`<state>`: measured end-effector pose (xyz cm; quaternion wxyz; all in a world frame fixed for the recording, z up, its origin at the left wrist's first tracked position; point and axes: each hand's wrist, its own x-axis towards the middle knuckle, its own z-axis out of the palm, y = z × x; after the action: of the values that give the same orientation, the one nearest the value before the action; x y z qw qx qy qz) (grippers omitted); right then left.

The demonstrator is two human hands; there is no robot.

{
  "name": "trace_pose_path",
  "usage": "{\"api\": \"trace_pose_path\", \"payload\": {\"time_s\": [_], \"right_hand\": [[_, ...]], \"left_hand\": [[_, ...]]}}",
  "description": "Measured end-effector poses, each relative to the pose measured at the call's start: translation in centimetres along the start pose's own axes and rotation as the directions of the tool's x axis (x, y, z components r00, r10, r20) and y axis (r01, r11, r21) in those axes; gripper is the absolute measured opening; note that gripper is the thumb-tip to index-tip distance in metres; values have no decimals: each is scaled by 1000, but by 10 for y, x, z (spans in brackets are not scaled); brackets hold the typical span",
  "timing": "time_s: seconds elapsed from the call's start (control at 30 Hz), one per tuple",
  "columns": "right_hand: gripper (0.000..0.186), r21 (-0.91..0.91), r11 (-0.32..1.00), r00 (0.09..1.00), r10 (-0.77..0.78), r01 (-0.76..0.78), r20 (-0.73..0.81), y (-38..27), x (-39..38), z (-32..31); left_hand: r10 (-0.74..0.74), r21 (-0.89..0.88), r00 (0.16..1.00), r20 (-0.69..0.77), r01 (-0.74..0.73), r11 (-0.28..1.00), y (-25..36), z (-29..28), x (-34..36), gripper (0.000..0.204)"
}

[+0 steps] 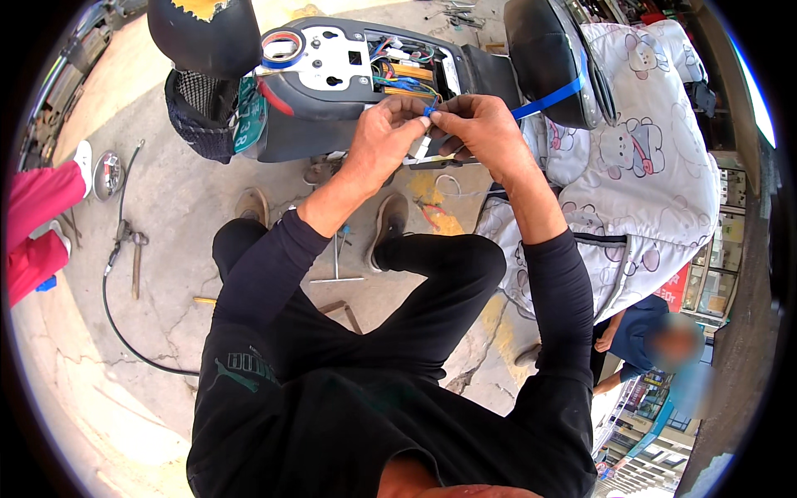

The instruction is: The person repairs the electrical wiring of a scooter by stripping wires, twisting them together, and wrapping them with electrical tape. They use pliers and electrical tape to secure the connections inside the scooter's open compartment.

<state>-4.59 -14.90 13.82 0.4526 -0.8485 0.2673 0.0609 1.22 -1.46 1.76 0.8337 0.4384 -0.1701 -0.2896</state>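
My left hand (386, 137) and my right hand (486, 133) meet in front of the open body of a scooter (332, 133). Both pinch a wire with a small piece of blue tape (428, 110) on it. Below the fingertips hangs a white plug connector (420, 149). Just behind, an open compartment holds a bundle of coloured wires (407, 70). Beyond my right hand, a blue strip (552, 97) runs across the raised black seat (544, 50). A roll of blue tape (282, 50) lies on the scooter's white metal plate (328, 62), left of the wires.
A patterned white quilted cover (639, 158) hangs at the right. Pliers (432, 214), a T-handle wrench (338, 266), a hammer (137, 266) and a black hose (124, 332) lie on the concrete. A person in red trousers (41, 203) is at left; another person (639, 332) is at lower right.
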Motion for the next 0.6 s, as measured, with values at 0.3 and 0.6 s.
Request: {"api": "trace_pose_path", "payload": {"time_s": [0.3,0.6], "right_hand": [[27,188,982,998,10,-21,61,6,-1,-5],[24,215,975,994,-72,53,84,15,-3,-1]], "left_hand": [[243,346,964,-107,-193,918,-3,4,-6,8],[683,681,721,117,-559,474,0,4,-12,12]]}}
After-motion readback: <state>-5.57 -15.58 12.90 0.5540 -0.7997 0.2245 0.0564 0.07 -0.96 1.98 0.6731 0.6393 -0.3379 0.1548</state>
